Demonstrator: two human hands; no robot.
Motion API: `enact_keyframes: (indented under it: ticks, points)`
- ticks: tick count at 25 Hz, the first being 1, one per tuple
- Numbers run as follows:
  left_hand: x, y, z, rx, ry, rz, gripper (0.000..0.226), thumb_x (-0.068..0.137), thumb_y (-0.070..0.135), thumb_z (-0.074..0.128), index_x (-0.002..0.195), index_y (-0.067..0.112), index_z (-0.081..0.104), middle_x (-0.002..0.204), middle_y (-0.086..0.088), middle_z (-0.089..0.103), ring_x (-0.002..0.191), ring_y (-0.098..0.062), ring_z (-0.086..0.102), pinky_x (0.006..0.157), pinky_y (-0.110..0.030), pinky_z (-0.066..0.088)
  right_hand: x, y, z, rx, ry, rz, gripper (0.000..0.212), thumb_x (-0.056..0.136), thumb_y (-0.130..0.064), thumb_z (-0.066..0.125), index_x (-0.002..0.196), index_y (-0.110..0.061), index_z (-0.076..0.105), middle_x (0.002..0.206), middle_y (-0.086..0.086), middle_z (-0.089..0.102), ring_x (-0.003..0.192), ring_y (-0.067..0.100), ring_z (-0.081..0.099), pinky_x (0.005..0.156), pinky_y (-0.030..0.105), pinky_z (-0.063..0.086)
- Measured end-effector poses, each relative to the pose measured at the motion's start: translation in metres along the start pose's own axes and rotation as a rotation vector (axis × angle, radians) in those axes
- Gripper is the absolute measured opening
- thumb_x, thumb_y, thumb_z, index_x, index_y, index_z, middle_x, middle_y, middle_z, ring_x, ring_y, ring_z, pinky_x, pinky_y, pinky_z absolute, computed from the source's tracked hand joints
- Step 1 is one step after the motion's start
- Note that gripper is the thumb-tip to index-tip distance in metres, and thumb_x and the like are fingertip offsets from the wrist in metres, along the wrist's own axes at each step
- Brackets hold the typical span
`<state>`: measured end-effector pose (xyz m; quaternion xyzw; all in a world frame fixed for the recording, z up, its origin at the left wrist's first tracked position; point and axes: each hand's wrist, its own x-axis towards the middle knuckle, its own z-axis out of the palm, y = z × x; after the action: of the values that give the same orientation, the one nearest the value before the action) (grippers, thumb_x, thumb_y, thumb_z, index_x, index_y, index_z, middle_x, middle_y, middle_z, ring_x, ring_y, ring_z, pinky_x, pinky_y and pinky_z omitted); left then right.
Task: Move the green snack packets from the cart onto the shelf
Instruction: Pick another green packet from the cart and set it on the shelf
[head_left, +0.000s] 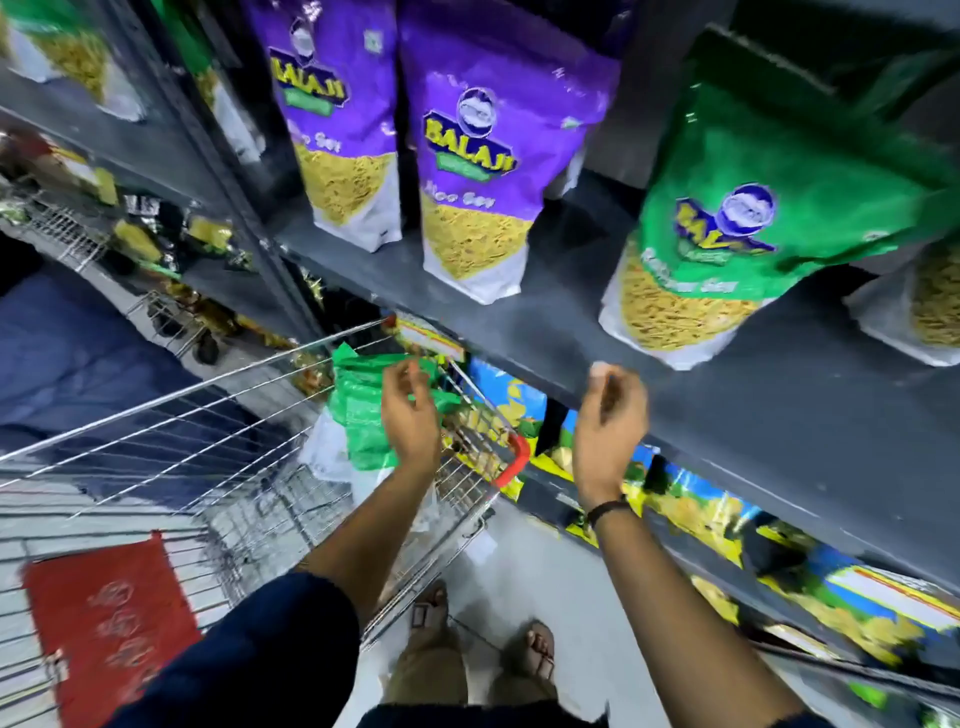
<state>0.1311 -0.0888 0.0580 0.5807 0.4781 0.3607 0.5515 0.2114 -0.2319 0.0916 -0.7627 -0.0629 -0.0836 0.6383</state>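
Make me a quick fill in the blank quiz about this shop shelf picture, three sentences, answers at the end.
1. The two packets standing left of the green packet on the shelf are ____.
2. The green packets near the left hand sit in a wire ____.
3. The right hand holds ____.

Answers: purple; cart; nothing

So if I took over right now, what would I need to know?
Left hand: over the cart, fingers curled near the green snack packets standing at its shelf end; a firm grasp isn't clear.
Right hand: empty, raised by the shelf edge.
Done: one green packet already stands on the shelf, right of two purple packets.
Left: lift the remaining green packets from the cart and stand them beside that one.
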Motion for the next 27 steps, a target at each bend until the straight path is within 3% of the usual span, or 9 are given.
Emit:
enact_keyframes:
  ticks: [4,6,8,10,13,15,17,24,27]
  points:
    - [0.051,-0.085,-0.092,0.429,0.021,-0.232,0.023,0.09,0.017,0.048,0.101,-0.002,0.055,0.103,-0.033,0.063,0.098,-0.044,0.058,0.085,-0.045,0.045,-0.053,0.027,0.086,-0.358,-0.612,0.115,0.021,0.09,-0.018,0.053,0.08,-0.004,0.066,0.082,0.018,0.068,0.082,0.028,0.061,0.074,0.033,0.046]
    - [0.08,-0.115,-0.115,0.62,-0.193,-0.342,0.027,0.087,0.015,0.051,0.107,-0.002,0.055,0.11,-0.035,0.06,0.104,-0.046,0.056,0.088,-0.047,0.044,-0.063,0.057,0.122,-0.528,-0.846,0.364,0.019,0.089,-0.015,0.053,0.085,-0.005,0.068,0.087,0.02,0.068,0.094,0.026,0.06,0.078,0.035,0.043]
    - [0.105,-0.14,-0.123,0.773,-0.439,-0.384,0.031,0.089,0.019,0.05,0.114,0.003,0.055,0.121,-0.028,0.058,0.112,-0.039,0.054,0.093,-0.042,0.044,-0.069,0.087,0.148,-0.59,-0.973,0.506,0.032,0.089,-0.012,0.055,0.118,0.0,0.059,0.122,0.022,0.062,0.116,0.03,0.056,0.094,0.034,0.043]
    - [0.116,-0.154,-0.116,0.795,-0.493,-0.379,0.031,0.088,0.023,0.051,0.11,0.002,0.058,0.117,-0.025,0.062,0.109,-0.034,0.058,0.088,-0.036,0.045,-0.07,0.111,0.163,-0.552,-0.955,0.543,0.048,0.087,-0.011,0.06,0.131,0.002,0.046,0.137,0.021,0.051,0.124,0.032,0.05,0.096,0.025,0.044]
    - [0.118,-0.172,-0.108,0.715,-0.411,-0.37,0.033,0.087,0.026,0.053,0.105,-0.002,0.054,0.107,-0.027,0.065,0.101,-0.037,0.06,0.082,-0.039,0.047,-0.081,0.141,0.193,-0.37,-0.871,0.73,0.054,0.082,-0.007,0.066,0.129,0.004,0.042,0.135,0.022,0.052,0.117,0.03,0.054,0.079,0.006,0.048]
    - [0.11,-0.179,-0.111,0.703,-0.365,-0.281,0.027,0.088,0.022,0.053,0.102,-0.002,0.053,0.104,-0.029,0.065,0.099,-0.039,0.06,0.08,-0.041,0.047,-0.091,0.152,0.201,-0.375,-0.783,0.734,0.057,0.078,-0.006,0.07,0.127,0.003,0.043,0.133,0.024,0.053,0.121,0.033,0.053,0.1,0.03,0.047]
    - [0.099,-0.172,-0.119,0.722,-0.329,-0.199,0.022,0.088,0.017,0.053,0.095,-0.005,0.054,0.098,-0.033,0.065,0.094,-0.043,0.06,0.074,-0.043,0.046,-0.102,0.148,0.196,-0.442,-0.725,0.677,0.057,0.076,-0.008,0.072,0.124,0.004,0.046,0.13,0.025,0.056,0.12,0.036,0.054,0.102,0.049,0.045]
    - [0.063,-0.055,-0.157,0.596,-0.232,0.078,0.016,0.087,0.021,0.055,0.088,0.005,0.056,0.08,-0.023,0.067,0.074,-0.035,0.061,0.066,-0.036,0.05,-0.093,0.028,0.142,-0.469,-0.645,0.298,0.037,0.074,-0.019,0.074,0.102,0.005,0.067,0.108,0.026,0.069,0.101,0.035,0.065,0.082,0.042,0.049]
    - [0.038,0.007,-0.164,0.574,-0.237,0.328,0.022,0.083,0.029,0.057,0.07,0.02,0.043,0.053,-0.001,0.049,0.051,-0.02,0.043,0.05,-0.031,0.026,-0.078,-0.023,0.094,-0.39,-0.63,0.216,0.04,0.074,-0.023,0.074,0.097,0.008,0.065,0.102,0.03,0.069,0.096,0.038,0.065,0.083,0.052,0.051]
